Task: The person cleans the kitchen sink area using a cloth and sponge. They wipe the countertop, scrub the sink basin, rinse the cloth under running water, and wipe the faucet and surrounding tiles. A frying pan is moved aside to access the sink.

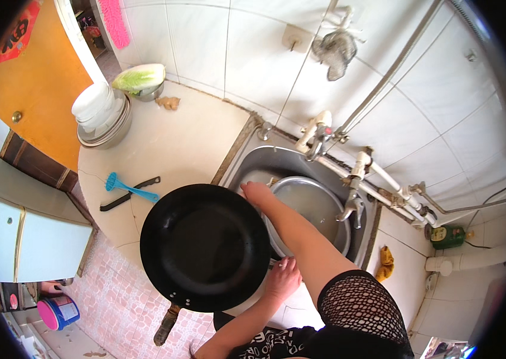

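A large black frying pan point(206, 247) with a worn wooden handle is held up beside the sink, its inside facing the camera. My left hand point(283, 276) grips its right edge, near a small metal part. My right hand point(255, 193) reaches across to the pan's upper right rim; its fingers are mostly hidden behind the rim, so its hold cannot be told. Under my right arm, a round metal basin point(307, 179) of cloudy water sits in the steel sink point(257, 155). A blue plastic brush point(131, 187) lies across a black-handled tool point(116, 203) on the counter.
Stacked white bowls point(93, 105), a cabbage point(140, 77) in a metal bowl and ginger point(168, 103) stand at the counter's far left. Metal taps point(352, 208) and white pipes point(334, 165) run behind the sink. A yellow cloth point(385, 264) and a green bottle point(447, 237) are at right.
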Demonstrator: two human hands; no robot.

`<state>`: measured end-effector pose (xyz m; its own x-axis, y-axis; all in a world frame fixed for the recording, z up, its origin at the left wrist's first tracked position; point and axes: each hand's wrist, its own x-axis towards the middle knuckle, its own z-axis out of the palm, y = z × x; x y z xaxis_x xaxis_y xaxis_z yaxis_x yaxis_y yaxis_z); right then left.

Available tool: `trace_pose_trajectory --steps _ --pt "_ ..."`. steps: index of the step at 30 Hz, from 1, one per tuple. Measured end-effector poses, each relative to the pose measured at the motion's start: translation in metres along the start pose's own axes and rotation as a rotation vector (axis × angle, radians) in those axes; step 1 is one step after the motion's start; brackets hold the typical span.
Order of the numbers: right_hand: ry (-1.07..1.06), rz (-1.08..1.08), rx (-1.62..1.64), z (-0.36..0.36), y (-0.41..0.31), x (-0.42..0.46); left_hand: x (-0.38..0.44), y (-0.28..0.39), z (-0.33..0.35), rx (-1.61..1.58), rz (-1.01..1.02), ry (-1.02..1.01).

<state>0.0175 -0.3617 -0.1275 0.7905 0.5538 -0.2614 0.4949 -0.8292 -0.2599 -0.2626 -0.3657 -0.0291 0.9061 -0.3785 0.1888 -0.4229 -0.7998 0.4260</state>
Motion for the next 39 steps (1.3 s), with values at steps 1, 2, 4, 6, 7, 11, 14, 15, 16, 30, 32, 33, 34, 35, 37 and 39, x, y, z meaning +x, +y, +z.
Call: trace_pose_trajectory --steps 1,2,4,6,7,11,14,15,16,30,32,33,34,35,37,39 --pt "0.107 0.029 0.089 -0.021 -0.002 -0.01 0.001 0.002 -0.004 -0.002 -0.011 -0.011" --pt "0.215 0.059 0.178 -0.039 -0.002 -0.019 0.002 0.003 -0.006 -0.006 -0.02 -0.022" --pt "0.421 0.005 0.273 -0.067 0.001 -0.032 0.001 0.003 -0.005 -0.036 -0.024 -0.01" --pt "0.593 -0.056 0.377 -0.1 0.0 -0.047 0.002 0.001 -0.001 -0.057 -0.014 0.013" --pt "0.658 -0.093 0.436 -0.121 -0.007 -0.056 0.001 0.002 -0.002 -0.067 -0.015 0.024" --pt "0.688 -0.061 0.713 -0.221 -0.052 -0.111 0.0 0.001 -0.004 -0.053 -0.021 -0.003" --pt "0.856 0.013 0.814 -0.27 -0.065 -0.138 0.0 0.0 -0.001 -0.028 -0.012 -0.012" --pt "0.885 0.025 0.861 -0.279 -0.067 -0.143 0.0 0.0 -0.002 -0.013 -0.007 -0.006" --pt "0.921 0.028 0.879 -0.291 -0.071 -0.151 0.0 0.001 -0.003 -0.018 -0.012 -0.021" --pt "1.093 0.186 1.003 -0.342 -0.01 -0.177 0.0 0.008 -0.007 0.006 0.0 -0.012" --pt "1.068 0.129 1.052 -0.34 -0.015 -0.186 0.006 0.007 -0.006 0.014 0.004 0.005" --pt "1.058 0.098 1.025 -0.331 -0.02 -0.191 0.005 0.005 -0.004 0.028 -0.012 -0.003" --pt "1.03 0.071 1.007 -0.315 -0.028 -0.197 0.003 0.002 -0.003 0.028 -0.039 -0.023" --pt "0.954 0.096 1.007 -0.299 -0.038 -0.205 0.002 0.0 -0.002 0.029 -0.066 -0.043" --pt "0.809 0.195 0.845 -0.266 -0.046 -0.242 0.004 0.003 -0.002 0.005 -0.044 -0.095" --pt "0.752 0.173 0.679 -0.213 -0.041 -0.257 0.003 0.0 0.002 0.0 -0.024 -0.075"
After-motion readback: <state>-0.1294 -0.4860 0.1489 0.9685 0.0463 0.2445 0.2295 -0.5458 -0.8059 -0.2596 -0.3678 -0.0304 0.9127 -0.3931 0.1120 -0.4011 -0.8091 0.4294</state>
